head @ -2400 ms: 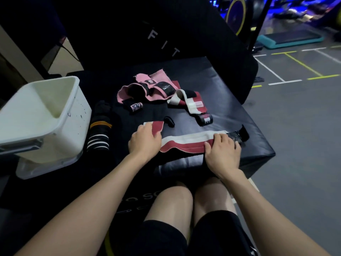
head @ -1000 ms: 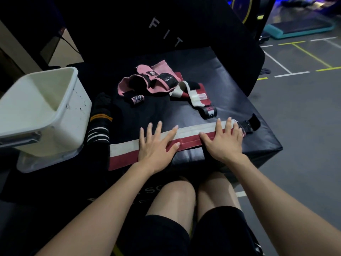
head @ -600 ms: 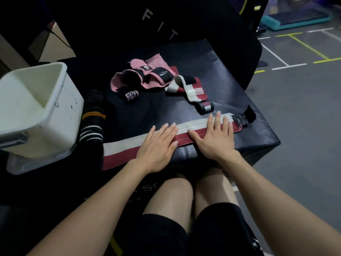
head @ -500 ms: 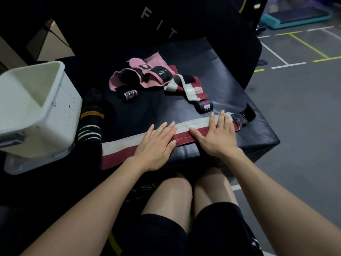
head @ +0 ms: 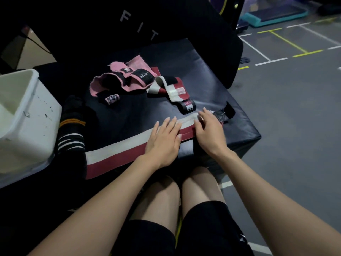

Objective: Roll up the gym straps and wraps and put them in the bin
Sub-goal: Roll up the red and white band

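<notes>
A: Where the padded black box (head: 230,100) meets the knees, one red-and-white wrap (head: 118,154) laid out flat along the near edge, unrolled. Hands?

B: Two, both on that wrap. Left hand (head: 164,141) flat, fingers straight and together, pressing down mid-length. Right hand (head: 209,132) beside it, fingers relaxed and slightly bent over the strip near its black fastener end (head: 224,115); nothing gripped, though blurred at the fingertips.

A: Left of the wrap?

B: One black striped wrap (head: 71,133), bunched, lying beside one white bin (head: 38,115). Bin interior only partly seen.

A: Further back?

B: One second red-and-white wrap (head: 173,91), loosely folded, black tab toward the hands. Touching it, a pink heap (head: 118,80); count within uncertain, one or two pieces. All on the box, none rolled.
</notes>
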